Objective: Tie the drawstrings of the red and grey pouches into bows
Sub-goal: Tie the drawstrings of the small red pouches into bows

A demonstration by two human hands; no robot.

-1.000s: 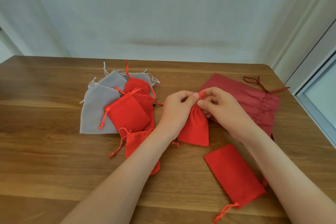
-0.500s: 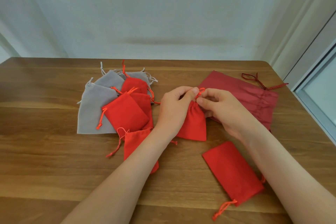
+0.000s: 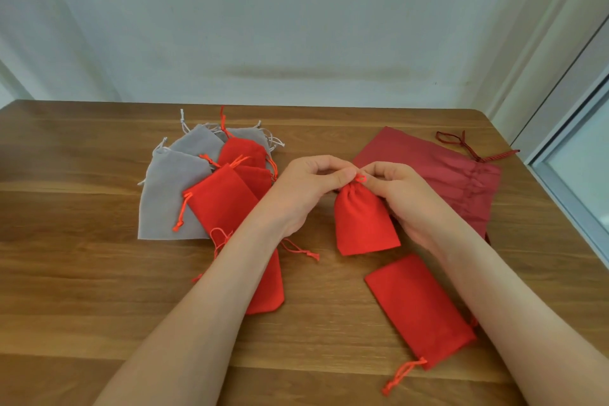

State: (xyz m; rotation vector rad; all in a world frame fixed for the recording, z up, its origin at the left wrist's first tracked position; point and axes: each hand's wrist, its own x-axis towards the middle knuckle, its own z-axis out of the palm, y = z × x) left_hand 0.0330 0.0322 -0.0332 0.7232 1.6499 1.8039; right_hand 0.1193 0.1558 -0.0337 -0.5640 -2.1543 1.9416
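Observation:
A small red pouch (image 3: 362, 221) lies at the table's middle with its neck gathered shut. My left hand (image 3: 306, 191) and my right hand (image 3: 400, 194) meet at that neck, and both pinch the orange-red drawstring (image 3: 361, 178), of which a small loop shows between the fingertips. A second red pouch (image 3: 418, 310) lies flat near the front right, its string trailing toward me. To the left sits a heap of several red pouches (image 3: 220, 204) and grey pouches (image 3: 164, 198) with loose strings. One red pouch (image 3: 267, 287) is half hidden under my left forearm.
A large dark red drawstring bag (image 3: 454, 175) lies behind my right hand, its cord near the table's back right corner. The wooden table (image 3: 82, 290) ends at a pale wall behind, and a window frame (image 3: 566, 181) runs along the right.
Both hands stayed at the pouch's neck, working the string. A small loop of drawstring now shows between my fingertips, and the pouch's body has shifted slightly right.

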